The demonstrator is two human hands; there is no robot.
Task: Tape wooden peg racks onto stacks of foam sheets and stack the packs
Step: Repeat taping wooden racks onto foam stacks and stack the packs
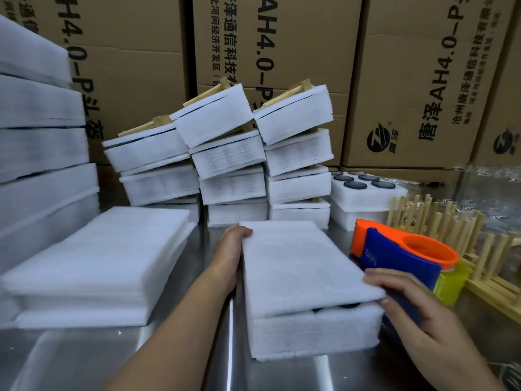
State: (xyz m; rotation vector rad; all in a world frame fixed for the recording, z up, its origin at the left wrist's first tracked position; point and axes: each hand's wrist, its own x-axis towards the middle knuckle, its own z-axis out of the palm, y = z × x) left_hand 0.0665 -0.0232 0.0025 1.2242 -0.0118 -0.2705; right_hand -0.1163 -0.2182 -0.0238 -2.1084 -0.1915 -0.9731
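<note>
Near the middle of the steel tabletop (pixel 112 356), right in front of you, sits the foam stack (pixel 315 334), its top sheet (pixel 298 266) lifted a little along the near edge so that something dark shows underneath. Your left hand (pixel 228 255) grips the stack's left side, fingers curled over the far left corner. Your right hand (pixel 417 314) pinches the near right corner of the top sheet.

Just beside that hand, on the right, stands a blue and orange tape dispenser (pixel 394 255). Farther right are the wooden peg racks (pixel 451 221), pegs upright. To your left lies a pile of loose foam sheets (pixel 95 261). Beyond the stack, finished packs (pixel 231 153) rise in uneven columns, with a foam tray (pixel 366 193) holding dark discs (pixel 352 184) to their right. Cardboard boxes (pixel 408 94) form the far wall.
</note>
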